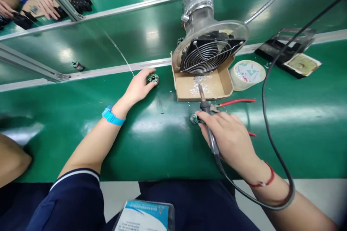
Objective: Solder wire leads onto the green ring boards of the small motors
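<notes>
My left hand (138,86) pinches a small round part with a green circuit board (154,78) between thumb and fingers, close to the bench. A thin pale strand (121,53) rises from beside this hand. My right hand (230,139) is closed around a soldering iron (211,139), its tip angled up over the front of a cardboard tray (184,96). At the right fingertips there is a second small round part with a green board (193,118); I cannot tell whether they grip it or only touch it. Red-handled cutters (237,101) lie partly under the right hand.
A fume extractor with a fan grille (207,57) hangs over the tray. To its right are a tape roll (248,74) and a black holder with a sponge (302,65). The iron's cable (267,115) loops at right. Another round part (77,66) sits left. Co-worker's hands (46,1) show beyond.
</notes>
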Motion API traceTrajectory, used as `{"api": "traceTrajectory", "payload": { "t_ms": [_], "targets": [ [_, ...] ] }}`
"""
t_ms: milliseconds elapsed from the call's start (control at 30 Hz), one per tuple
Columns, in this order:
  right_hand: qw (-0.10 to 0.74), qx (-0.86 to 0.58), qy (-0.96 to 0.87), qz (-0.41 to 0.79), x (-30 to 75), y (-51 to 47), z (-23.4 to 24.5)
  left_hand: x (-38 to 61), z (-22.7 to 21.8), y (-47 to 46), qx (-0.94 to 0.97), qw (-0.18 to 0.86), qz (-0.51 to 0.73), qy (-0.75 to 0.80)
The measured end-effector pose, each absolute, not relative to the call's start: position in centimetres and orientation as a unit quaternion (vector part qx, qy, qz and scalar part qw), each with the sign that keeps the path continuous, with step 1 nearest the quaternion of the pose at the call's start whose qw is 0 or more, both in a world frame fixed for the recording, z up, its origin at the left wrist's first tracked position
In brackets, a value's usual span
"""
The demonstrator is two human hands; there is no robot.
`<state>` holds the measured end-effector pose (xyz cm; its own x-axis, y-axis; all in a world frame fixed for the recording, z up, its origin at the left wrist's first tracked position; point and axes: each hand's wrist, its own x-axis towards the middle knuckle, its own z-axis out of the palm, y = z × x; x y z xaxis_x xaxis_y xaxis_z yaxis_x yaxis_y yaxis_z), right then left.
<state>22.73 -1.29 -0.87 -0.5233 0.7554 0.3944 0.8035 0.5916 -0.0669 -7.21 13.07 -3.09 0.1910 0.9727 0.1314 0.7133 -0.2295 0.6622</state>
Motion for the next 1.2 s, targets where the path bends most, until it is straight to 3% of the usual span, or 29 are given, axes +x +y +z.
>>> {"api": "traceTrajectory", "payload": {
  "t_ms": [167, 300, 467, 733, 933, 1200],
  "targets": [
    [0.185, -0.469, -0.862, 0.051, 23.0, -0.4, -2.0, -4.1, -1.2, 6.1, 0.715, 0.272, 0.336, 0.549],
    [0.201, -0.46, -0.86, 0.098, 22.8, 0.1, -3.0, -0.9, -1.5, 1.2, 0.754, 0.355, 0.244, 0.496],
    [0.294, -0.482, -0.816, 0.124, 22.5, -0.8, -1.9, 2.7, -1.8, -1.3, 0.757, 0.392, 0.213, 0.478],
    [0.418, -0.487, -0.693, 0.327, 23.6, -1.5, 1.0, 3.0, -1.7, -2.1, 0.61, 0.605, 0.273, 0.433],
    [0.376, -0.434, -0.698, 0.428, 24.3, -0.7, 1.7, 2.7, -0.4, -2.4, 0.669, 0.571, 0.257, 0.4],
    [0.351, -0.448, -0.697, 0.436, 24.0, -0.7, 2.1, 2.6, 0.3, -2.3, 0.716, 0.524, 0.261, 0.381]
  ]
}}
